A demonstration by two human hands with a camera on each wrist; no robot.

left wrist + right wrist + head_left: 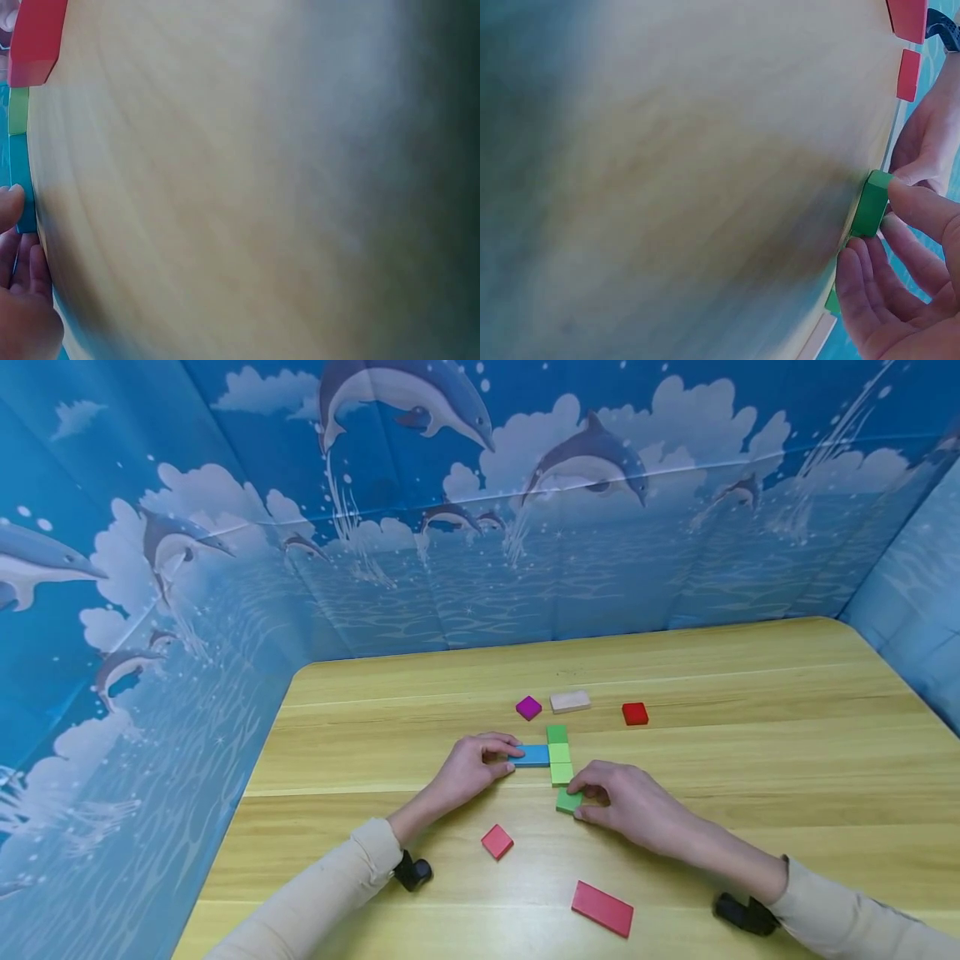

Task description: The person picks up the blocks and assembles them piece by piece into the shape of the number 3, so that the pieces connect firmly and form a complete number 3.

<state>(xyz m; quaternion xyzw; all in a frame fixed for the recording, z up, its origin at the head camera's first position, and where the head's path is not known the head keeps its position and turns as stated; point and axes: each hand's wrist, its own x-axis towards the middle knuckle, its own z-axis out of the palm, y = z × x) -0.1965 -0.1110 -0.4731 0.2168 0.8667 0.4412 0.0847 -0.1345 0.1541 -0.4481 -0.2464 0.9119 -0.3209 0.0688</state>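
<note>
On the wooden table point(750, 693), your left hand point(472, 765) pinches the blue block point(534, 756) at its outer end, apparently steadying it against the green column point(559, 753); your right hand point(634, 802) pinches a single green block point(567, 802), askew by the column's near end, presumably for fine control.

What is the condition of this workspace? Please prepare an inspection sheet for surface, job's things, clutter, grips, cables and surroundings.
Surface: wood-grain table.
Job's things: three green blocks in a row; the blue block lies against their left side; a fourth green block is at the near end.
Clutter: purple block, whitish block and red block on the far side; small pink-red block and long pink-red block on the near side.
Grips: left hand holds the blue block's left end; right hand pinches the fourth green block.
Cables: nothing seen.
Surroundings: dolphin-printed blue curtain.
</note>
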